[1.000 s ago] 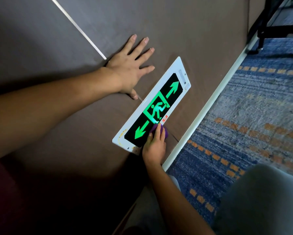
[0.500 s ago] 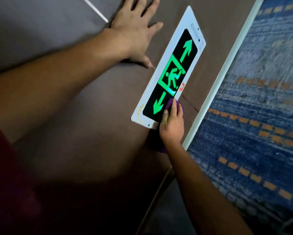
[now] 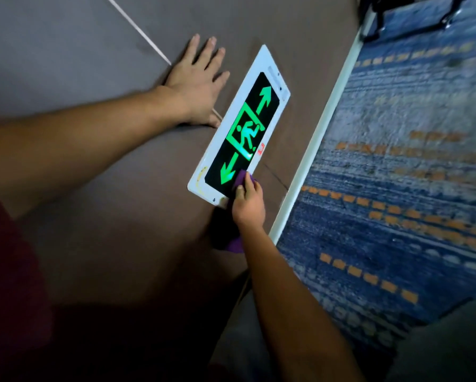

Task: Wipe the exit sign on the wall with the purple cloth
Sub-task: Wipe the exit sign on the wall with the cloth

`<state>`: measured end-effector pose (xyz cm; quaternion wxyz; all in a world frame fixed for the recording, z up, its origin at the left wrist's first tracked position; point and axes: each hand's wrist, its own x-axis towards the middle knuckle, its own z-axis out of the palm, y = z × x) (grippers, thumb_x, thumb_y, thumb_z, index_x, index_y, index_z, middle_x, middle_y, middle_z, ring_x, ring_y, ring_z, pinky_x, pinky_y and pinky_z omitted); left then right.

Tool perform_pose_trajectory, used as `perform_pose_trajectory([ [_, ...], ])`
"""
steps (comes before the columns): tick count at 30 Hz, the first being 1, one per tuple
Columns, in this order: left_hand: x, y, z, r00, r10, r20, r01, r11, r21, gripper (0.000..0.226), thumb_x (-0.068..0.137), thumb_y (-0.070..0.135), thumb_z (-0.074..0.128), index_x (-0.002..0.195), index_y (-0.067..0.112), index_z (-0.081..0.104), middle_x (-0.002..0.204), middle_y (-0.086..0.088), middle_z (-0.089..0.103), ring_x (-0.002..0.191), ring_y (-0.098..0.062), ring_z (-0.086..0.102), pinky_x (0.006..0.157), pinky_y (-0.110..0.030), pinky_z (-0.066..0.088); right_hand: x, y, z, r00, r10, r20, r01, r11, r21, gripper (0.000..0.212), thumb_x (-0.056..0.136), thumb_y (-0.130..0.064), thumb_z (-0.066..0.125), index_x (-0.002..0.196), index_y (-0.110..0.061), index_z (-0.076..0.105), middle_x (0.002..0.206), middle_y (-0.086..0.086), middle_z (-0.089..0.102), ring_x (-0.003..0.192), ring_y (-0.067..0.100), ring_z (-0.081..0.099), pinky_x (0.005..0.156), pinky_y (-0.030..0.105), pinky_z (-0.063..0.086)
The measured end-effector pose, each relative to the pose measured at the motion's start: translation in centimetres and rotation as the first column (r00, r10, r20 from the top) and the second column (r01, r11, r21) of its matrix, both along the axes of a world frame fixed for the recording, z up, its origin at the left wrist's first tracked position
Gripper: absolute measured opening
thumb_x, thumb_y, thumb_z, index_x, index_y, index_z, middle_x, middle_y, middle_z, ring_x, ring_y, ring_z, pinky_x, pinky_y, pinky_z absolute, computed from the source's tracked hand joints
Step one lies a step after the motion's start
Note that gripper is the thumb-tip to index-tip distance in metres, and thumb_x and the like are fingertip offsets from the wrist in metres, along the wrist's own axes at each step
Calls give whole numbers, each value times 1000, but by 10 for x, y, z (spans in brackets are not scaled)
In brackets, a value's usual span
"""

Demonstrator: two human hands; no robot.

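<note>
The exit sign (image 3: 245, 125) is a white-framed black panel with a lit green running figure and two green arrows, fixed low on the brown wall. My right hand (image 3: 248, 205) presses the purple cloth (image 3: 239, 179) against the sign's near corner, beside one arrow. A loose end of the cloth hangs below my wrist. My left hand (image 3: 197, 84) lies flat on the wall with fingers spread, its thumb close to the sign's upper edge.
A white skirting strip (image 3: 322, 133) runs along the foot of the wall. Beyond it is blue carpet (image 3: 396, 175) with orange dashes. Dark furniture legs (image 3: 413, 15) stand at the top right. A thin pale seam (image 3: 137, 28) crosses the wall.
My right hand with the cloth has slid along the sign toward its near end. The view has shifted; my left hand stays flat on the wall.
</note>
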<state>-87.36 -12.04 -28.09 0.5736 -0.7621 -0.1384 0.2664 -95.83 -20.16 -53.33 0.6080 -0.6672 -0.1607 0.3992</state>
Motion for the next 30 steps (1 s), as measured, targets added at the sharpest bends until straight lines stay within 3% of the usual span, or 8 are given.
perform_pose_trajectory([
  [7,-5,7,10,998,-14,-69,13,1000,-24,109,78,94,22,163,27,10,172,-10,-1,158,-35,-7,123,-65,-3,-21,3,3,995,-82,57,85,995,-57,48,105,-35,35,153,-34,36,158,-2,33,128,31,50,97,42,45],
  [18,-8,11,9,997,-44,-69,40,997,-60,118,70,99,27,163,28,15,172,-12,0,157,-38,-8,122,-66,-4,21,17,4,995,-29,98,38,995,-91,53,106,-34,33,158,-29,25,164,-6,26,134,35,46,106,47,41],
  [30,-12,11,11,991,-66,-114,57,995,-85,123,66,102,21,163,28,14,171,-14,2,157,-39,-6,122,-67,-2,-36,-5,-3,999,-3,49,10,987,-158,53,105,-33,32,158,-26,26,162,-2,32,131,36,51,103,45,45],
])
